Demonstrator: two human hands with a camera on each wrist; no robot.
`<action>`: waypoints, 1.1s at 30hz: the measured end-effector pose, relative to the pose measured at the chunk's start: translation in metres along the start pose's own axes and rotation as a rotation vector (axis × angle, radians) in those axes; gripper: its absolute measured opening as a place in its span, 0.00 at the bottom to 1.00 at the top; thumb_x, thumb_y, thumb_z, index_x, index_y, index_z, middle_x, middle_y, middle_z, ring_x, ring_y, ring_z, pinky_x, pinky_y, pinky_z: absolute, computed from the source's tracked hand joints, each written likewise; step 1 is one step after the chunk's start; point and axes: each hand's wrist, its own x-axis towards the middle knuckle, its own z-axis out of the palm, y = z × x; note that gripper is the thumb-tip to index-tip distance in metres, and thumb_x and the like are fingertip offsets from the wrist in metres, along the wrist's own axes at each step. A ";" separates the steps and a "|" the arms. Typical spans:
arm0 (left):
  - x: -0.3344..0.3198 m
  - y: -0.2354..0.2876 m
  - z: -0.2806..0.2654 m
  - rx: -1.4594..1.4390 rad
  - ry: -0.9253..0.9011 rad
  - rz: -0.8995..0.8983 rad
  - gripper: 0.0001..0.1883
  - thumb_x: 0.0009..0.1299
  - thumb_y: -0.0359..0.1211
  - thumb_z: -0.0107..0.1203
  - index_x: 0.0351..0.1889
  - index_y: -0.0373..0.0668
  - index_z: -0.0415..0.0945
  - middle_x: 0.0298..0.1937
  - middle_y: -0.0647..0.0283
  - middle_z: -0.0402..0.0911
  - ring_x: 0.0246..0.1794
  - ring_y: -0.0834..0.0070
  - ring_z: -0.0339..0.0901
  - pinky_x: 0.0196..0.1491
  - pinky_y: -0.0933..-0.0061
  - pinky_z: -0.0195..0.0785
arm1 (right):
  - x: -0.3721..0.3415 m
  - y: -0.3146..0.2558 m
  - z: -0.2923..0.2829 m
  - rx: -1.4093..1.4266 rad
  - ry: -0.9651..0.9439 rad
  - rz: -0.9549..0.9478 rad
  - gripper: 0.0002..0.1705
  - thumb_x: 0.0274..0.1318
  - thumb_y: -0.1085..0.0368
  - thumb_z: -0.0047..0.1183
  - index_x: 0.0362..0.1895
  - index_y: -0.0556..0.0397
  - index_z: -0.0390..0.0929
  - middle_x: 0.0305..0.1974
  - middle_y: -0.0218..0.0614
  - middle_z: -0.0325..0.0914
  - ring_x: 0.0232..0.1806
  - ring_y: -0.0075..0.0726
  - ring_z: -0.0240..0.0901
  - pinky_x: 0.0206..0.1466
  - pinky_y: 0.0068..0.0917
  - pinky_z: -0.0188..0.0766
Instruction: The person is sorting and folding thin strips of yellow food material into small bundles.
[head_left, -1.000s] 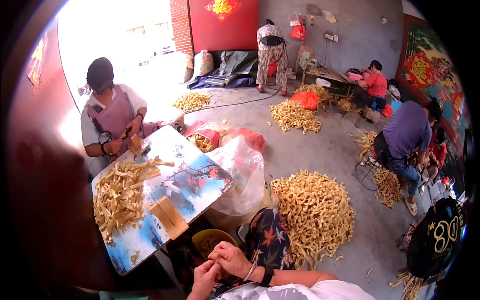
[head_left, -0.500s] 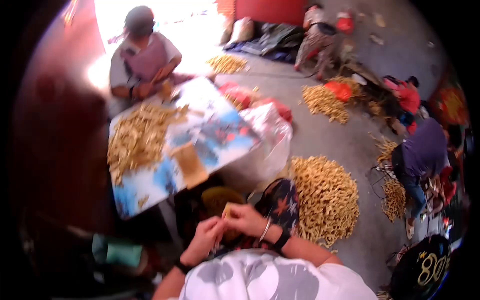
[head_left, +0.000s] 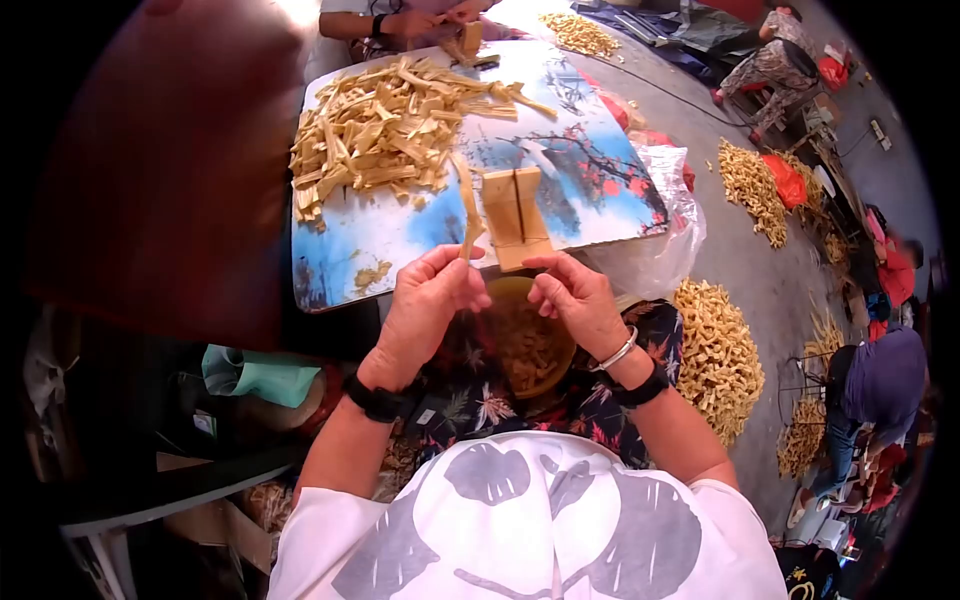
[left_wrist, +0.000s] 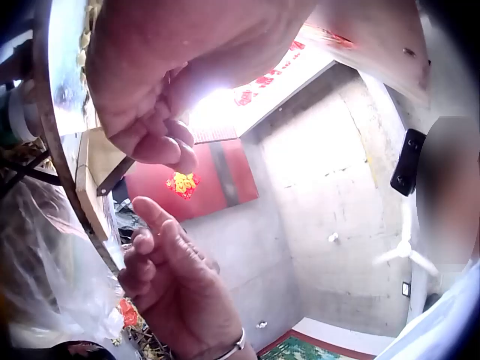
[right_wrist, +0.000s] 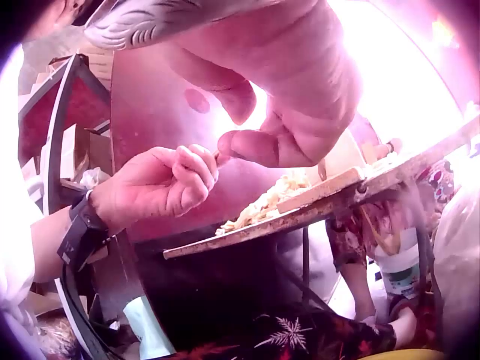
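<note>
In the head view, my left hand (head_left: 425, 308) pinches the lower end of a long yellowish strip (head_left: 468, 212) at the table's near edge. My right hand (head_left: 588, 312) is loosely bent by the front of a wooden block with an upright blade-like bar (head_left: 513, 215), with nothing seen in its fingers. In the left wrist view the right hand (left_wrist: 176, 289) has its fingers apart. The right wrist view shows the left hand (right_wrist: 161, 184) with fingertips together. Below both hands, a yellow bowl (head_left: 572, 352) holds short pieces.
A heap of strips (head_left: 375, 135) covers the back left of the painted table (head_left: 600, 215). Another person's hands (head_left: 420, 22) are at its far side. A plastic bag (head_left: 672, 215) hangs at the right edge, and a large pile of pieces (head_left: 718, 350) lies on the floor.
The head view has tilted down toward the table. My hands have moved apart from each other and up to the table edge, and the left one has taken hold of a long strip.
</note>
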 end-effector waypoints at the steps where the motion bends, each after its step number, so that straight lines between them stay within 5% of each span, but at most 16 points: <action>1: 0.002 0.004 -0.007 -0.036 -0.008 -0.022 0.12 0.78 0.34 0.48 0.46 0.34 0.75 0.26 0.68 0.76 0.25 0.77 0.76 0.32 0.78 0.70 | 0.001 0.001 0.004 -0.007 -0.008 0.015 0.13 0.66 0.67 0.49 0.51 0.55 0.79 0.28 0.30 0.81 0.26 0.18 0.75 0.32 0.18 0.73; 10: 0.010 0.009 -0.037 -0.219 -0.101 -0.132 0.12 0.77 0.36 0.50 0.36 0.37 0.75 0.21 0.67 0.73 0.18 0.77 0.72 0.25 0.78 0.65 | 0.010 -0.006 0.030 -0.008 0.034 0.016 0.07 0.66 0.68 0.50 0.39 0.55 0.81 0.24 0.27 0.78 0.25 0.17 0.73 0.31 0.17 0.72; 17: -0.015 -0.011 -0.022 0.020 -0.123 -0.201 0.12 0.76 0.36 0.51 0.32 0.39 0.73 0.17 0.73 0.63 0.15 0.84 0.58 0.21 0.82 0.55 | -0.003 -0.012 0.034 0.043 0.099 0.026 0.10 0.65 0.62 0.54 0.41 0.57 0.76 0.23 0.27 0.77 0.24 0.15 0.71 0.28 0.17 0.69; 20: -0.025 -0.029 -0.014 0.162 -0.180 -0.258 0.12 0.76 0.36 0.50 0.31 0.41 0.72 0.19 0.77 0.58 0.16 0.88 0.52 0.20 0.83 0.47 | -0.006 -0.001 0.023 0.244 -0.050 0.119 0.11 0.68 0.60 0.50 0.45 0.55 0.77 0.27 0.27 0.75 0.23 0.14 0.68 0.28 0.14 0.67; 26: -0.023 -0.057 0.005 -0.079 -0.131 -0.321 0.12 0.77 0.36 0.49 0.33 0.40 0.73 0.20 0.74 0.63 0.16 0.87 0.56 0.20 0.83 0.52 | -0.020 0.021 -0.001 0.377 -0.040 0.246 0.14 0.73 0.60 0.43 0.43 0.55 0.77 0.28 0.26 0.76 0.24 0.14 0.71 0.28 0.13 0.69; 33: -0.017 -0.067 0.031 0.067 -0.087 -0.309 0.11 0.77 0.37 0.49 0.38 0.39 0.74 0.23 0.70 0.71 0.19 0.86 0.66 0.22 0.85 0.61 | -0.035 0.036 -0.014 0.420 -0.018 0.191 0.13 0.73 0.61 0.44 0.40 0.55 0.76 0.27 0.27 0.78 0.23 0.15 0.72 0.28 0.14 0.71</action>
